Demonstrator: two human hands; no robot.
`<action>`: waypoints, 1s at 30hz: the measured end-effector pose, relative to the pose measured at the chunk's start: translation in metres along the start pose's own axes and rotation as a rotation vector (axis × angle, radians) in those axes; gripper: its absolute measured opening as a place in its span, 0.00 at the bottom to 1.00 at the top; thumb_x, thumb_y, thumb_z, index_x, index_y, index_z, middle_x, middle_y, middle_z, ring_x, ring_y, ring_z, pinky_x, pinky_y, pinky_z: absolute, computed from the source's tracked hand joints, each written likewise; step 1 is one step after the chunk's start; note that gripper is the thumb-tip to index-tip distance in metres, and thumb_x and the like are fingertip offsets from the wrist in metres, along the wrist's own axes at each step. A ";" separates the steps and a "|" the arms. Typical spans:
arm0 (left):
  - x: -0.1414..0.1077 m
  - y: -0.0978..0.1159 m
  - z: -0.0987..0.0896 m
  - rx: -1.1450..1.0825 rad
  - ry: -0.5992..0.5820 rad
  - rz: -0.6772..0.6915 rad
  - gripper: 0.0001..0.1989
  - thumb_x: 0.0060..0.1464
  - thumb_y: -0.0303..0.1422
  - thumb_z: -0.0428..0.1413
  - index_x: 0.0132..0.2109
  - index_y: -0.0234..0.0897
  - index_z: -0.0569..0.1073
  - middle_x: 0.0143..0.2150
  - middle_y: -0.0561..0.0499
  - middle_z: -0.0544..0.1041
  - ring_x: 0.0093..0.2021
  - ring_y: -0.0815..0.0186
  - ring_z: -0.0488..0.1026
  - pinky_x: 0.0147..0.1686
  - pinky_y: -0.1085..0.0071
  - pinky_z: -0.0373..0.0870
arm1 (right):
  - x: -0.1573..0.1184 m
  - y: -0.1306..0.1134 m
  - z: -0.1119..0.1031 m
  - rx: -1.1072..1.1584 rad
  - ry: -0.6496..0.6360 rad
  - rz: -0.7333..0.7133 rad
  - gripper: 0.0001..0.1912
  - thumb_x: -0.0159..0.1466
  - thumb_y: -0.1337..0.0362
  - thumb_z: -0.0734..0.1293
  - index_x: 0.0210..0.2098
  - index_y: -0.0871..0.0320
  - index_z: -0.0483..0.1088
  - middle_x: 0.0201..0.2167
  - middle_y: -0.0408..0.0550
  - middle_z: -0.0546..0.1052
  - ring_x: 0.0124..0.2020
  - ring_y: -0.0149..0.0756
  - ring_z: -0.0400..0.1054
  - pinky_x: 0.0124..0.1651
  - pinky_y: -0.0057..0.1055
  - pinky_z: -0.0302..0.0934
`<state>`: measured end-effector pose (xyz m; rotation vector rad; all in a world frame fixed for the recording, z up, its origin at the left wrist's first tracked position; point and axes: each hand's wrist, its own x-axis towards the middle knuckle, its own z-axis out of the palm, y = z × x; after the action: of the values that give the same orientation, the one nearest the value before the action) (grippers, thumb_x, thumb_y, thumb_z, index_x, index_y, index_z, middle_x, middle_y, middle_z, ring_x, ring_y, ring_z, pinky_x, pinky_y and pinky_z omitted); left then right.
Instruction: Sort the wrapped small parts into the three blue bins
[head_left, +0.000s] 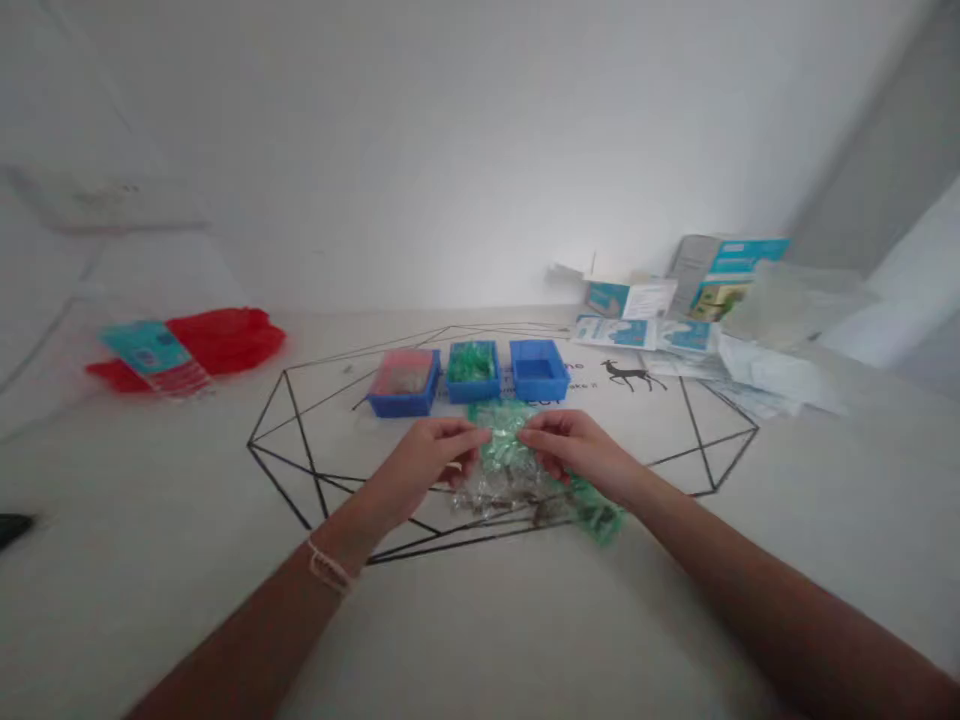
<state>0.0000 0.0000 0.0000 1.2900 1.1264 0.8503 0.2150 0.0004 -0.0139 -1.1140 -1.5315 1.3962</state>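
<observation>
My left hand [448, 450] and my right hand [568, 452] face each other over the table. Between them is a crinkly, green-tinted see-through plastic packet [501, 440], its left and right edges pinched by my fingers and thumbs. Under and in front of it lies a heap of clear plastic packets [491, 492]. Another green packet [600, 515] with something dark inside rests beside my right wrist. What the packets contain is too blurred to name.
Beyond my hands stand three blue bins: the left bin [401, 405] with reddish and clear plastic, the middle bin [472, 390] with green packets, the right bin [540, 385] with bare floor showing. Red plastic [225, 340] lies left; boxes [724, 275] and white packets [780, 375] lie right.
</observation>
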 end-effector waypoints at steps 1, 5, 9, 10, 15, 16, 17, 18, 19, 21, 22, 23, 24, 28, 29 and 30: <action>-0.002 0.001 0.001 0.009 -0.004 0.001 0.17 0.50 0.42 0.65 0.27 0.34 0.70 0.21 0.58 0.68 0.18 0.77 0.62 0.17 0.80 0.57 | -0.001 -0.001 -0.001 -0.004 0.000 0.001 0.18 0.57 0.51 0.73 0.24 0.58 0.68 0.13 0.36 0.66 0.14 0.23 0.58 0.16 0.21 0.51; -0.007 0.005 0.005 0.023 0.003 -0.017 0.17 0.50 0.42 0.64 0.26 0.34 0.71 0.21 0.55 0.71 0.16 0.75 0.65 0.14 0.78 0.55 | -0.002 -0.002 -0.003 -0.015 -0.029 0.008 0.18 0.57 0.49 0.73 0.26 0.58 0.70 0.14 0.37 0.68 0.13 0.23 0.57 0.15 0.22 0.50; -0.009 0.008 0.005 -0.044 0.045 -0.038 0.19 0.51 0.47 0.62 0.32 0.33 0.77 0.28 0.46 0.79 0.24 0.67 0.75 0.18 0.76 0.66 | -0.001 0.000 -0.003 -0.005 -0.043 -0.016 0.16 0.54 0.54 0.75 0.34 0.58 0.73 0.23 0.44 0.78 0.17 0.30 0.68 0.15 0.23 0.54; -0.009 0.008 0.004 -0.055 0.054 -0.017 0.19 0.51 0.47 0.62 0.33 0.32 0.78 0.29 0.45 0.80 0.27 0.66 0.77 0.21 0.75 0.69 | 0.000 0.002 -0.003 -0.013 -0.021 -0.054 0.16 0.53 0.56 0.75 0.37 0.58 0.75 0.26 0.45 0.79 0.21 0.32 0.71 0.16 0.24 0.56; -0.003 0.003 0.002 0.040 0.122 0.166 0.12 0.40 0.36 0.69 0.32 0.34 0.78 0.28 0.50 0.79 0.29 0.67 0.75 0.28 0.72 0.74 | 0.004 0.007 -0.001 -0.105 0.091 -0.336 0.13 0.53 0.64 0.74 0.39 0.57 0.80 0.35 0.49 0.83 0.36 0.37 0.77 0.34 0.29 0.69; -0.002 0.002 0.001 0.058 0.131 0.184 0.12 0.39 0.35 0.69 0.31 0.34 0.78 0.28 0.50 0.79 0.28 0.67 0.75 0.28 0.71 0.74 | 0.005 0.008 -0.001 -0.110 0.100 -0.365 0.12 0.54 0.63 0.73 0.38 0.57 0.80 0.37 0.50 0.83 0.37 0.38 0.77 0.36 0.30 0.69; -0.002 0.001 0.001 0.074 0.133 0.198 0.12 0.38 0.34 0.68 0.32 0.34 0.78 0.28 0.51 0.79 0.28 0.66 0.75 0.27 0.71 0.74 | 0.005 0.008 -0.001 -0.112 0.107 -0.378 0.11 0.54 0.63 0.73 0.38 0.57 0.80 0.38 0.50 0.83 0.37 0.38 0.77 0.37 0.31 0.69; -0.002 0.001 0.001 0.092 0.125 0.208 0.13 0.39 0.34 0.68 0.33 0.34 0.78 0.29 0.50 0.79 0.28 0.66 0.75 0.27 0.70 0.74 | 0.005 0.009 -0.001 -0.114 0.114 -0.375 0.12 0.54 0.62 0.74 0.38 0.57 0.80 0.38 0.50 0.83 0.36 0.38 0.77 0.36 0.31 0.69; -0.002 0.001 0.001 0.108 0.110 0.213 0.14 0.40 0.35 0.68 0.35 0.34 0.78 0.30 0.50 0.79 0.28 0.66 0.74 0.27 0.70 0.74 | 0.006 0.009 -0.002 -0.118 0.125 -0.361 0.14 0.54 0.61 0.74 0.40 0.57 0.80 0.37 0.50 0.83 0.34 0.37 0.76 0.35 0.31 0.69; -0.004 0.002 0.001 0.126 0.063 0.208 0.18 0.41 0.36 0.68 0.41 0.35 0.78 0.32 0.49 0.80 0.28 0.67 0.74 0.27 0.70 0.73 | 0.006 0.008 -0.002 -0.123 0.154 -0.315 0.18 0.54 0.58 0.76 0.42 0.58 0.80 0.35 0.50 0.83 0.30 0.36 0.75 0.31 0.30 0.67; -0.005 0.003 0.001 0.132 0.037 0.204 0.20 0.41 0.36 0.68 0.43 0.35 0.78 0.33 0.49 0.81 0.28 0.66 0.75 0.28 0.70 0.73 | 0.005 0.007 -0.003 -0.117 0.165 -0.292 0.18 0.54 0.56 0.75 0.42 0.58 0.80 0.33 0.50 0.83 0.28 0.35 0.73 0.29 0.29 0.66; -0.005 0.003 0.001 0.139 0.015 0.203 0.21 0.40 0.35 0.68 0.44 0.35 0.78 0.34 0.49 0.81 0.30 0.66 0.75 0.29 0.70 0.73 | 0.005 0.006 -0.004 -0.104 0.170 -0.268 0.18 0.55 0.53 0.75 0.40 0.58 0.81 0.31 0.49 0.82 0.26 0.34 0.72 0.28 0.29 0.65; -0.006 0.003 0.001 0.150 0.002 0.209 0.22 0.39 0.34 0.69 0.44 0.35 0.79 0.34 0.49 0.81 0.31 0.66 0.76 0.30 0.71 0.73 | 0.005 0.005 -0.004 -0.081 0.170 -0.245 0.18 0.56 0.51 0.74 0.37 0.59 0.81 0.28 0.48 0.81 0.25 0.33 0.71 0.27 0.28 0.65; -0.003 -0.003 0.003 0.215 0.043 0.275 0.15 0.42 0.38 0.68 0.38 0.35 0.79 0.25 0.52 0.76 0.25 0.69 0.71 0.25 0.73 0.67 | 0.002 -0.002 -0.003 0.057 0.068 -0.122 0.22 0.58 0.46 0.71 0.33 0.61 0.79 0.22 0.47 0.79 0.22 0.31 0.70 0.26 0.28 0.63; -0.002 -0.005 0.004 0.230 0.065 0.293 0.14 0.44 0.40 0.67 0.35 0.35 0.79 0.24 0.53 0.75 0.23 0.70 0.68 0.23 0.73 0.65 | 0.001 -0.002 -0.002 0.085 0.038 -0.094 0.23 0.58 0.45 0.70 0.34 0.61 0.79 0.23 0.48 0.79 0.21 0.31 0.70 0.25 0.27 0.62; -0.001 -0.006 0.004 0.246 0.095 0.320 0.13 0.45 0.41 0.65 0.32 0.35 0.78 0.23 0.53 0.73 0.22 0.70 0.67 0.22 0.74 0.63 | 0.001 -0.003 -0.001 0.106 0.017 -0.074 0.23 0.58 0.45 0.70 0.34 0.61 0.78 0.23 0.48 0.79 0.20 0.31 0.70 0.23 0.27 0.60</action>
<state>0.0030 -0.0032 -0.0055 1.6801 1.1419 1.0396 0.2157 0.0017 -0.0108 -0.9931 -1.4551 1.3971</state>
